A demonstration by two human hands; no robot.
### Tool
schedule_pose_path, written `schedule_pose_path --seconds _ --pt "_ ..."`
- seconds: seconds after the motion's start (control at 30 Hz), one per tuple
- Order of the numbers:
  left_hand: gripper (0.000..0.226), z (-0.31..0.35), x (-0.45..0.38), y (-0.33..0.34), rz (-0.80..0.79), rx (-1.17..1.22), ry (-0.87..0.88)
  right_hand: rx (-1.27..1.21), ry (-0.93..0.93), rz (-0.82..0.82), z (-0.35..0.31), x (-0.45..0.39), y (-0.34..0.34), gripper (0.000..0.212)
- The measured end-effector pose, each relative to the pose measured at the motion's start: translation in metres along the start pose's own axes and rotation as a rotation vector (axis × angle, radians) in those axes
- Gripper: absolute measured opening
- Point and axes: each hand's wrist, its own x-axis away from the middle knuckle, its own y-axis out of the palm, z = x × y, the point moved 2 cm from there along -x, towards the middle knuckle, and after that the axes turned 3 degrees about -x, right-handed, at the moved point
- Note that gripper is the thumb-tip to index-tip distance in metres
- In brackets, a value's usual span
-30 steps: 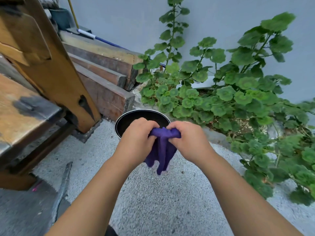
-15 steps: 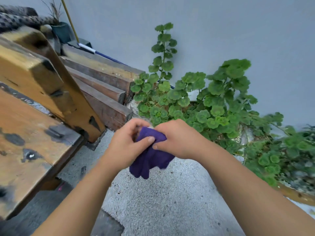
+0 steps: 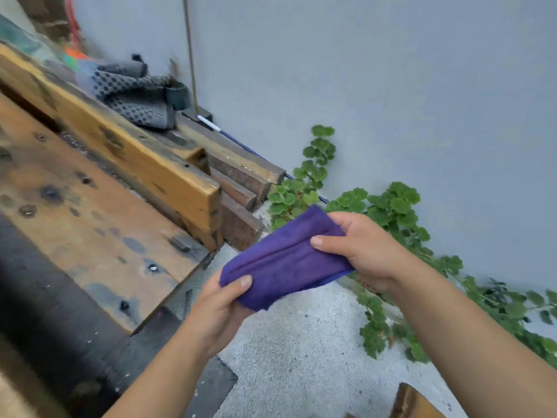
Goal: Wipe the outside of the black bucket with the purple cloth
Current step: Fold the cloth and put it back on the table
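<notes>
The purple cloth (image 3: 286, 260) is folded into a flat band and stretched between both hands above the pale gravel ground. My left hand (image 3: 220, 309) pinches its lower left end with the thumb on top. My right hand (image 3: 361, 248) grips the upper right end. The black bucket is not in view.
A worn wooden bench (image 3: 90, 212) with a thick yellow beam (image 3: 126, 146) fills the left. Stacked dark timbers (image 3: 241, 182) lie against the grey wall. Green leafy plants (image 3: 391, 212) grow along the wall to the right. Grey patterned gloves (image 3: 135, 95) lie on the beam.
The view swung up and left, so the bucket left the frame. The bunched, hanging cloth is now folded flat and pulled apart between my hands.
</notes>
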Motion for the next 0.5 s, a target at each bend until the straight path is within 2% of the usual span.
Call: schedule_pose_path --seconds 0.1,0.23,0.4,0.5 --pt "0.047 0.048 0.033 -0.008 0.152 0.051 0.111 -0.11 -0.014 0.032 -0.018 0.002 0.039 0.023" --pt "0.032 0.095 0.081 -0.036 0.343 -0.074 0.166 -0.108 -0.033 0.009 -0.026 -0.006 0.103 0.026" --pt "0.023 0.111 0.142 -0.081 0.572 -0.114 0.219 0.014 -0.069 -0.004 -0.004 -0.023 0.179 0.017" --pt "0.022 0.107 0.189 -0.106 0.753 -0.128 0.255 0.108 -0.073 -0.121 0.014 -0.031 0.226 0.012"
